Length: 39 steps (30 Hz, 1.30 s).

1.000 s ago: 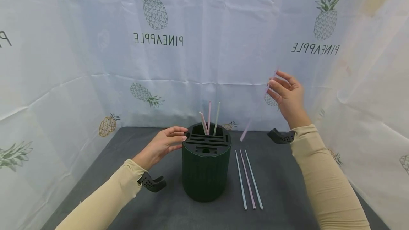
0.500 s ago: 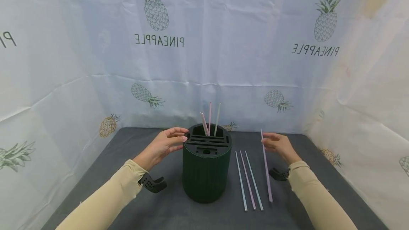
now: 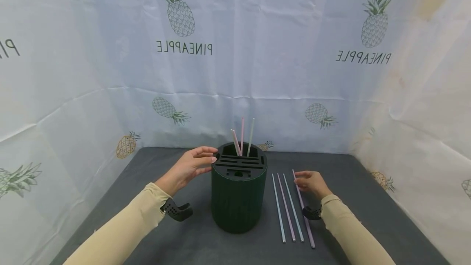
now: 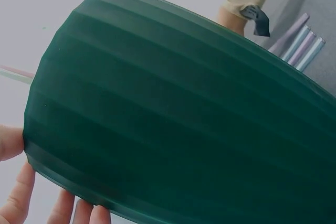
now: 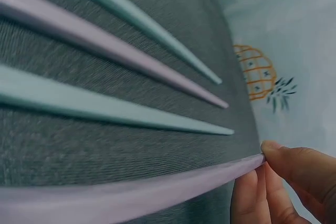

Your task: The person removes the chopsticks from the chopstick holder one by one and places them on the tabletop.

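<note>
A dark green cylindrical desk organizer [image 3: 238,203] stands upright with a black slotted top. My left hand [image 3: 189,166] touches its left rim; fingertips lie along the ribbed wall [image 4: 157,103] in the left wrist view. To the right, my right hand [image 3: 310,183] pinches a light purple straw [image 3: 309,232] near its far end, between thumb [image 5: 291,163] and fingers. That straw lies close over the table, right of three others side by side: a light blue one [image 3: 278,207], a purple one [image 3: 286,207] and another blue one [image 3: 293,207].
Several straws, pink [image 3: 242,134] and pale green [image 3: 251,136], stand in the organizer's rear compartment. Dark grey cloth covers the table [image 3: 342,183]. A white curtain [image 3: 279,52] with pineapple prints encloses the back and sides.
My right hand has come down from above the table's back right with the purple straw, then shifted left and nearer, laying it beside the row. My left hand has stayed at the organizer.
</note>
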Motion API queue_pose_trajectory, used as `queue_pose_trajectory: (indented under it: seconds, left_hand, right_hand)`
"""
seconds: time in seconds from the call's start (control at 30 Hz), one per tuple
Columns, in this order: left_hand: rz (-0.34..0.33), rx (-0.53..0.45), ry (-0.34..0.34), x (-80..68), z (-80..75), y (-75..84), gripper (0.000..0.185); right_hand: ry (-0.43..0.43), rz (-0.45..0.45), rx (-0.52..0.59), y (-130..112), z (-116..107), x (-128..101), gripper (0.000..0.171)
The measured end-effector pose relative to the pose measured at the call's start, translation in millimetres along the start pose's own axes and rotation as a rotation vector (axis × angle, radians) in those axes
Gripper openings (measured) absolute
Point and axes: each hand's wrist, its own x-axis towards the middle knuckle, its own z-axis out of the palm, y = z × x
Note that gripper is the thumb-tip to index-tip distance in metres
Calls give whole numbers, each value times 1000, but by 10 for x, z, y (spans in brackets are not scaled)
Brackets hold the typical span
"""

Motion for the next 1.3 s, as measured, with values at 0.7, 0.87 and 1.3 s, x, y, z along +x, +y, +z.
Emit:
queue_pose_trajectory:
  seconds: [0.7,0.87,1.3]
  left_hand:
    - [1,2,-2,21,-6,-10,45]
    - [0,1,-4,19,-10,-6,45]
    - [-3,-4,0,17,-7,-6,44]
  right_hand:
    - [62,57,-42,66,170,114,36]
    - [66,56,-63,69,184,117,36]
    - [68,75,-105,69,206,142,35]
